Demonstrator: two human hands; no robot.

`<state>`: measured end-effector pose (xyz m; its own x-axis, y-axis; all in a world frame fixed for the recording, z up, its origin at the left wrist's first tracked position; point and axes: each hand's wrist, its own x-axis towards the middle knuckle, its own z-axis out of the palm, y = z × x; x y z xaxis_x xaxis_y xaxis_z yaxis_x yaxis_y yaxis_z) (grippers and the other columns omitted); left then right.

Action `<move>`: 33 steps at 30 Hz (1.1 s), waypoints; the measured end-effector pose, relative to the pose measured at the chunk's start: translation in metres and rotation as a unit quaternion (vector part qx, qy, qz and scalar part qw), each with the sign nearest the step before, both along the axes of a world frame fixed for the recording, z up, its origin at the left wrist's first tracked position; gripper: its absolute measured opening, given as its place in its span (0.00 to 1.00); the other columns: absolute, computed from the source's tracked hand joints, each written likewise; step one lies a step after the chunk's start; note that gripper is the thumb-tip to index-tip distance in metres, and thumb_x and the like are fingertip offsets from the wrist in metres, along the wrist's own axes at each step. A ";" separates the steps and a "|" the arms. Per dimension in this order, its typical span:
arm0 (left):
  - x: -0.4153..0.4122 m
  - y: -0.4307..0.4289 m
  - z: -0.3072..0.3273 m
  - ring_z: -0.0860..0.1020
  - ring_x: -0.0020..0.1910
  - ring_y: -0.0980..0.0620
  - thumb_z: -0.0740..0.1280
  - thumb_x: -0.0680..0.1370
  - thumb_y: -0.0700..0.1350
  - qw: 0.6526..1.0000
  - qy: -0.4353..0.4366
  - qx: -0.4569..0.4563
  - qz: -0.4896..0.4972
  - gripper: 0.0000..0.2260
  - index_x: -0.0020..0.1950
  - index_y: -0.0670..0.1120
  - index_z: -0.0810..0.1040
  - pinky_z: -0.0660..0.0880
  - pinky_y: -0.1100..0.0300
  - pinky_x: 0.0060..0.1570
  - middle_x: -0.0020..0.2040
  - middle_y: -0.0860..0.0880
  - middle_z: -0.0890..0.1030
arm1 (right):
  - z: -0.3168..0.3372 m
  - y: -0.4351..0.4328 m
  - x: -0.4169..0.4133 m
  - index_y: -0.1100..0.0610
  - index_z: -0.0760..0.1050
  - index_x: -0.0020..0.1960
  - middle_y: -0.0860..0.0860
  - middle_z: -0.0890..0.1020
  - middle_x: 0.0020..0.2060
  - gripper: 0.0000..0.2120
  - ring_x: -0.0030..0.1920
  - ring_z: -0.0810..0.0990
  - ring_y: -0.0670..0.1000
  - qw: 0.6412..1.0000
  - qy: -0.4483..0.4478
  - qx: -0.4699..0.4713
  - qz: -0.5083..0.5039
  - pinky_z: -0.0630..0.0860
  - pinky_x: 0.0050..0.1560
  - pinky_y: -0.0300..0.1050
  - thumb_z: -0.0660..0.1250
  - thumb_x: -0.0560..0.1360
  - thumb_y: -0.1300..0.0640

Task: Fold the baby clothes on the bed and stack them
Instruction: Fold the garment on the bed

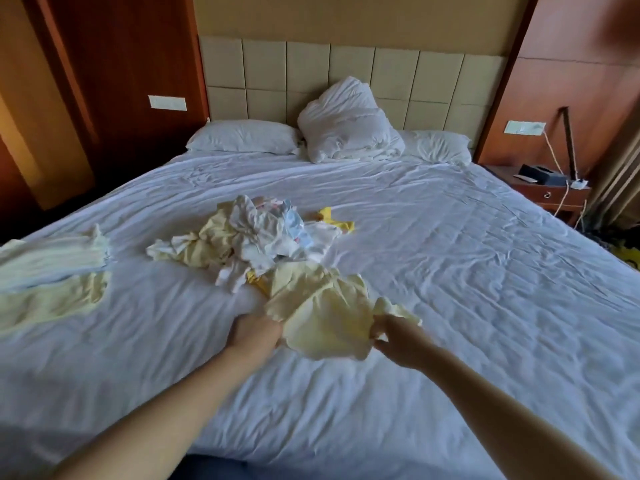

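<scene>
At the left edge of the frame, a few flattened pale garments [52,271] lie overlapping on the white sheet of the bed [485,271], a cream one over a yellow one. The left forearm rises from the lower left corner towards the middle of the frame, almost straight. The left hand [254,332] is seen from the back, its fingers curled round the left edge of a pale yellow baby garment [322,317]. Above it, at the centre of the frame, sits a loose unfolded pile of baby clothes [249,237] in white, yellow and light blue, and the far end of the held garment touches its lower edge. The garment hangs crumpled between the two hands, just above the sheet. The right forearm comes in from the lower right, and the right hand [394,337] pinches the garment's bunched right edge with fingers and thumb. White pillows [339,123] lean on the headboard at top centre; a nightstand [550,192] stands at the right edge.
</scene>
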<state>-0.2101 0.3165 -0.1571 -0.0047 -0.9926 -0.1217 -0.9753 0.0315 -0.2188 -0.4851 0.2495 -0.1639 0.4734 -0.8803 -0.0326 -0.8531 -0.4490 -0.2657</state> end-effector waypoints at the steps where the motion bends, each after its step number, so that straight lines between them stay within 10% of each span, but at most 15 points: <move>1: -0.006 0.006 -0.010 0.78 0.58 0.43 0.62 0.77 0.40 1.000 -0.019 0.025 -0.004 0.12 0.56 0.45 0.82 0.74 0.56 0.51 0.58 0.45 0.80 | -0.014 0.009 -0.001 0.47 0.80 0.56 0.44 0.81 0.56 0.09 0.60 0.77 0.49 0.999 0.028 0.016 -0.011 0.73 0.56 0.42 0.65 0.77 0.52; 7: -0.014 0.025 -0.018 0.78 0.58 0.43 0.62 0.79 0.43 0.995 -0.025 0.094 -0.029 0.10 0.56 0.45 0.80 0.72 0.57 0.49 0.57 0.44 0.80 | -0.031 0.030 -0.010 0.44 0.81 0.51 0.42 0.80 0.52 0.07 0.54 0.79 0.47 0.993 0.096 0.070 -0.024 0.73 0.45 0.41 0.66 0.75 0.48; 13: -0.017 0.037 -0.013 0.73 0.35 0.50 0.63 0.75 0.52 0.984 0.050 0.171 -0.013 0.13 0.33 0.48 0.72 0.68 0.60 0.35 0.33 0.51 0.73 | -0.023 0.036 -0.003 0.45 0.81 0.50 0.50 0.86 0.39 0.16 0.35 0.84 0.49 0.958 0.187 0.217 0.019 0.76 0.34 0.36 0.60 0.69 0.58; 18: -0.008 0.031 -0.020 0.80 0.45 0.52 0.64 0.74 0.57 0.988 0.146 0.045 0.006 0.12 0.46 0.50 0.80 0.73 0.59 0.43 0.45 0.53 0.82 | -0.013 0.021 0.024 0.49 0.81 0.46 0.46 0.84 0.43 0.09 0.45 0.82 0.50 0.994 0.062 0.092 0.002 0.80 0.47 0.46 0.63 0.71 0.52; 22: -0.005 0.023 -0.031 0.78 0.52 0.51 0.68 0.74 0.58 0.980 0.193 -0.050 0.007 0.12 0.51 0.53 0.75 0.71 0.59 0.44 0.50 0.54 0.79 | -0.003 0.009 0.060 0.44 0.75 0.63 0.44 0.82 0.52 0.17 0.53 0.80 0.49 0.998 -0.004 0.060 0.012 0.75 0.48 0.43 0.65 0.74 0.52; 28: 0.005 0.014 -0.055 0.76 0.58 0.50 0.62 0.77 0.61 0.965 0.257 -0.054 0.026 0.18 0.61 0.54 0.78 0.73 0.56 0.54 0.58 0.52 0.78 | -0.022 -0.016 0.110 0.41 0.59 0.75 0.48 0.81 0.55 0.29 0.55 0.79 0.53 0.996 0.041 0.036 0.065 0.74 0.46 0.45 0.61 0.76 0.54; 33: 0.019 0.005 -0.065 0.78 0.58 0.49 0.60 0.80 0.56 0.943 0.318 -0.083 0.061 0.17 0.66 0.51 0.74 0.75 0.56 0.53 0.61 0.52 0.79 | -0.043 -0.030 0.126 0.42 0.64 0.73 0.51 0.79 0.60 0.24 0.58 0.78 0.54 0.998 0.037 0.044 0.030 0.70 0.46 0.43 0.60 0.79 0.54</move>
<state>-0.1914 0.3213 -0.2226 0.0911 -0.9956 0.0234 -0.9050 -0.0730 0.4190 -0.3591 0.2199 -0.2069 0.5183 -0.8428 -0.1449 -0.8444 -0.4775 -0.2430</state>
